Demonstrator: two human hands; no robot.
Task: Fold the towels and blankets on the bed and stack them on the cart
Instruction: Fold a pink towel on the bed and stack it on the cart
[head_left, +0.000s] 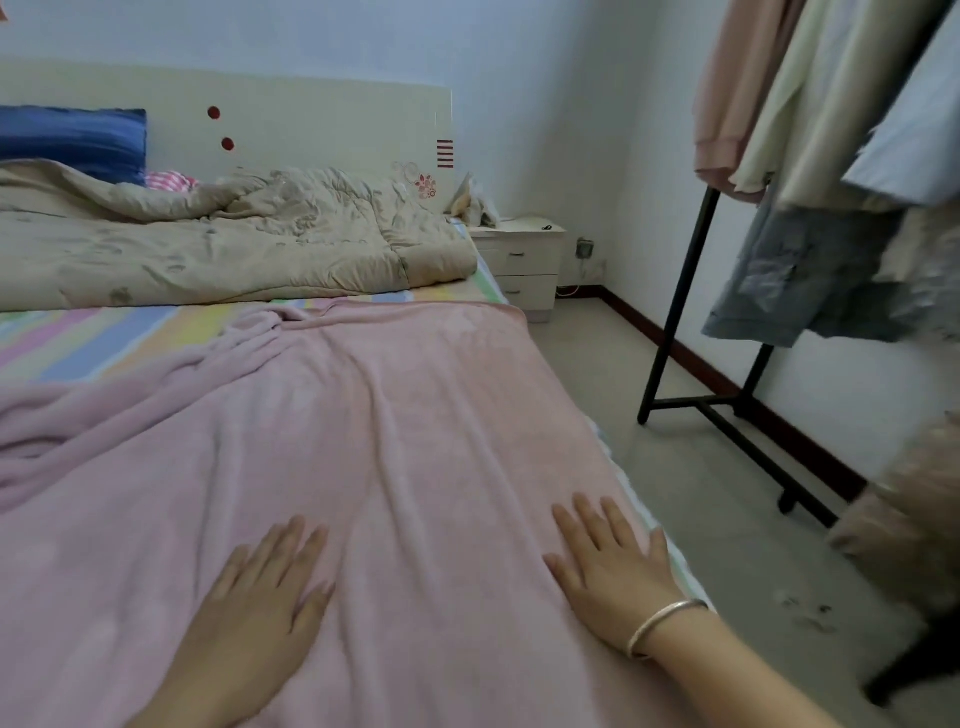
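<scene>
pale walls close in a small bedroom, and most of the view is taken up by the bed (78, 338) with its striped pastel sheet showing in a band across the middle. a pink blanket (337, 441) lies spread over the near half of the bed, rumpled into long ridges and bunched toward its far left; its near edge and left side run out of view, so how far it reaches cannot be told. the left hand (265, 587) lies flat on it, fingers straight and a little apart, gripping nothing. the right hand (608, 561) rests the same way close to the blanket's right edge — palm down, fingers fanned, nothing grasped — with a silver bangle (662, 626) on the wrist. both forearms are cut off at the bottom.

farther up the bed a beige quilt (208, 249) lies crumpled against the cream headboard (311, 124), half covering a blue pillow (72, 137) and something pink-and-white striped (169, 181) that is too buried to name. a white nightstand (524, 260) stands beside the bed's head; the pale bundle on it is hard to make out. at right a black clothes rack (691, 291) carries hanging garments (810, 104), cropped by the top and side of the view. a blurred tan shape (914, 514) sits at the right edge — what it is cannot be told.
</scene>
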